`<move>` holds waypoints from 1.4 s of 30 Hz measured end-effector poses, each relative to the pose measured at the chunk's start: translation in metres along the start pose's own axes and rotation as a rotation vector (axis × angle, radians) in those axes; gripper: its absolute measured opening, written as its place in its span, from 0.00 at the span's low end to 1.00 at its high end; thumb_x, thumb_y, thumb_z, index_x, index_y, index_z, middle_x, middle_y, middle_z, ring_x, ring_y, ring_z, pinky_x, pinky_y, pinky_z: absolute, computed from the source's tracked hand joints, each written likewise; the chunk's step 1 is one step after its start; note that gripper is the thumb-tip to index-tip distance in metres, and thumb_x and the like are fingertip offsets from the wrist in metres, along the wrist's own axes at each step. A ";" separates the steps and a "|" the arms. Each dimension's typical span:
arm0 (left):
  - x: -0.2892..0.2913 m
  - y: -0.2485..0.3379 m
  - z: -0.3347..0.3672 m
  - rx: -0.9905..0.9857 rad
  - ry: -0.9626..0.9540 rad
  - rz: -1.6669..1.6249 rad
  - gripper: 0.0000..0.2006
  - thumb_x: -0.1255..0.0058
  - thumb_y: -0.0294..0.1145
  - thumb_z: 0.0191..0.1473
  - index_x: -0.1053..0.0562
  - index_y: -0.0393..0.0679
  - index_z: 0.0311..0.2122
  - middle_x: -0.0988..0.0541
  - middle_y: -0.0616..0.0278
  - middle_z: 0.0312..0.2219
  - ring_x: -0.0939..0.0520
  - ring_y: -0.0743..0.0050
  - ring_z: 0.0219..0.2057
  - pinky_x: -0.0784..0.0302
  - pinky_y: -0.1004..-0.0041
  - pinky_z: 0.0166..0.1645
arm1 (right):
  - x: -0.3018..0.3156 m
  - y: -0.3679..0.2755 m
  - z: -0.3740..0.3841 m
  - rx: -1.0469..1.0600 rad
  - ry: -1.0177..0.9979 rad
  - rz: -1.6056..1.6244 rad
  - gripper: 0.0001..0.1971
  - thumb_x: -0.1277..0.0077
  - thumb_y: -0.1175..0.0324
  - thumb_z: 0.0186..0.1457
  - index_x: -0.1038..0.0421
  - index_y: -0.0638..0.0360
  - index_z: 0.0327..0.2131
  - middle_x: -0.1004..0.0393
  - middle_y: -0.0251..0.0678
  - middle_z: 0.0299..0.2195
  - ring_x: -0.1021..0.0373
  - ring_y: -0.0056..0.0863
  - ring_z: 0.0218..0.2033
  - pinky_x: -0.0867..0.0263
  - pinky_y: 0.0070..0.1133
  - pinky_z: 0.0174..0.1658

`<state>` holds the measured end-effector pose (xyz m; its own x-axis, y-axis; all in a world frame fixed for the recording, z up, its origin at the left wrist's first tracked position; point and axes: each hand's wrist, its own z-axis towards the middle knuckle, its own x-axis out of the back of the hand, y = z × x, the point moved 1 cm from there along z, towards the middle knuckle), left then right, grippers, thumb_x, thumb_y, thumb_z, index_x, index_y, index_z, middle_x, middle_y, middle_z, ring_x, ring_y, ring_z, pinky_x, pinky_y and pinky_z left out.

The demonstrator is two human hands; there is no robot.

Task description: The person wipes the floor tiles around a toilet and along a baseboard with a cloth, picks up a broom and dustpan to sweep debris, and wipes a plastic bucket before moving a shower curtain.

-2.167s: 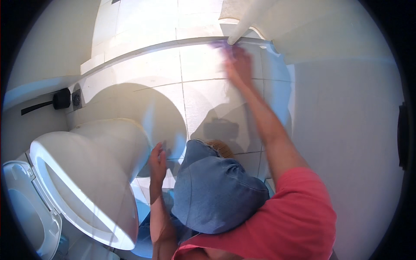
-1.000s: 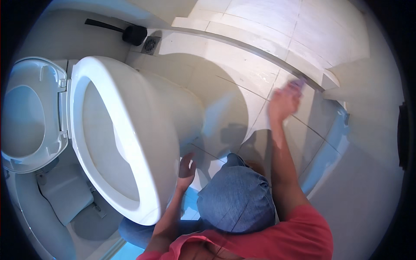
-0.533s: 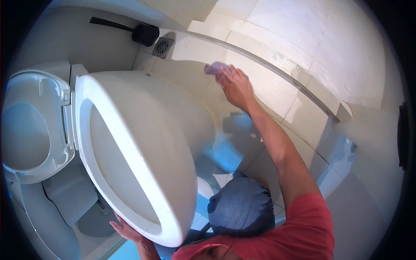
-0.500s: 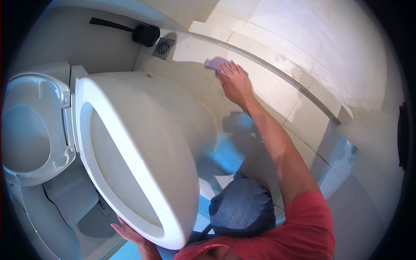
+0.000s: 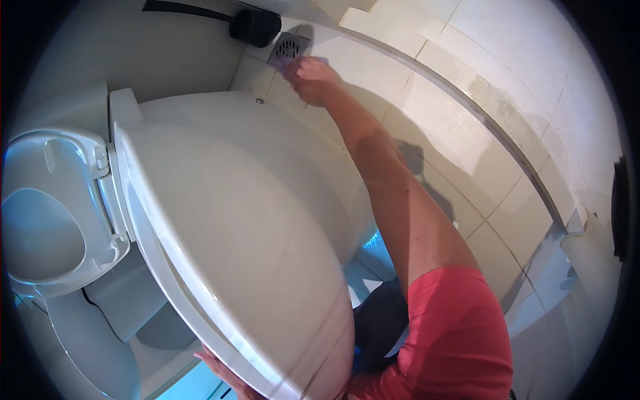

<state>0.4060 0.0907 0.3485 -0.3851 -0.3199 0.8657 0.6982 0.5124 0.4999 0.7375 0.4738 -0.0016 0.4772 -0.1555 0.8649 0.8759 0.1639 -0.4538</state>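
The purple cloth is on the floor tiles at the near edge of the square floor drain, bunched beneath the right hand; whether it overlaps the grate or only meets its frame is too blurred to tell. It looks thin, limp and light, so it should fold and crumple readily, give no stiffness of its own and take no harm from squeezing; if damp, it would likely drag a little on the tile. The sensible hold is a gathered wad at its middle, with the fingers spread over it, since a loose corner would probably just flop. The right hand has its fingers curled over the cloth, knuckles up, clasping it against the floor as far as the blur allows. The right forearm reaches far forward and slants to the left past the toilet bowl, nearly straight from the red sleeve. The left hand lies low against the outer edge of the bowl, partly hidden by it; whether it grips or merely rests there cannot be told. The bowl looks hard, heavy and smooth, probably steady enough to lean on, though its glossy surface could be slippery.
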 end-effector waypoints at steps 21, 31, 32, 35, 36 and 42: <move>-0.019 0.018 -0.001 0.121 -0.179 -0.561 0.34 0.78 0.58 0.60 0.45 0.37 0.58 0.37 0.54 0.53 0.35 0.61 0.53 0.43 0.64 0.57 | 0.105 0.005 -0.423 -0.204 -0.141 0.042 0.26 0.52 0.68 0.45 0.36 0.55 0.52 0.37 0.41 0.52 0.40 0.39 0.53 0.43 0.33 0.53; -0.022 0.029 -0.018 0.169 -0.205 -0.708 0.35 0.73 0.58 0.60 0.49 0.38 0.61 0.42 0.54 0.57 0.39 0.60 0.55 0.44 0.65 0.58 | 0.118 0.050 -0.390 -1.014 0.336 -0.391 0.25 0.54 0.65 0.49 0.39 0.65 0.51 0.43 0.55 0.56 0.45 0.50 0.55 0.49 0.39 0.57; -0.026 0.038 -0.024 0.175 -0.241 -0.708 0.35 0.73 0.58 0.60 0.50 0.39 0.61 0.43 0.55 0.57 0.39 0.60 0.56 0.45 0.65 0.58 | 0.094 0.049 -0.367 -0.814 0.445 -0.362 0.27 0.51 0.66 0.46 0.38 0.64 0.51 0.43 0.53 0.55 0.47 0.50 0.57 0.50 0.38 0.57; -0.026 0.037 -0.017 0.190 -0.201 -0.668 0.35 0.74 0.59 0.59 0.50 0.40 0.61 0.43 0.55 0.57 0.40 0.60 0.56 0.46 0.65 0.59 | 0.078 0.021 -0.266 -0.617 0.413 -0.084 0.27 0.51 0.64 0.50 0.40 0.63 0.53 0.46 0.50 0.58 0.51 0.50 0.59 0.57 0.38 0.61; -0.025 0.034 -0.014 0.200 -0.154 -0.638 0.35 0.74 0.59 0.59 0.50 0.40 0.61 0.43 0.55 0.57 0.40 0.60 0.56 0.47 0.64 0.59 | 0.073 0.023 -0.237 -0.582 0.420 -0.089 0.26 0.52 0.63 0.51 0.40 0.62 0.53 0.46 0.50 0.58 0.52 0.49 0.60 0.59 0.38 0.62; -0.012 0.023 -0.002 0.263 -0.171 -0.512 0.36 0.78 0.61 0.59 0.53 0.39 0.62 0.45 0.54 0.58 0.42 0.60 0.57 0.49 0.62 0.60 | 0.032 0.043 -0.096 -0.305 0.324 -0.133 0.25 0.56 0.59 0.54 0.38 0.60 0.53 0.41 0.46 0.56 0.49 0.44 0.60 0.58 0.34 0.62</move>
<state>0.4279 0.1050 0.3494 -0.7401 -0.4565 0.4938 0.2338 0.5138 0.8254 0.7968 0.3824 -0.0140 0.3149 -0.4602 0.8301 0.8887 -0.1643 -0.4281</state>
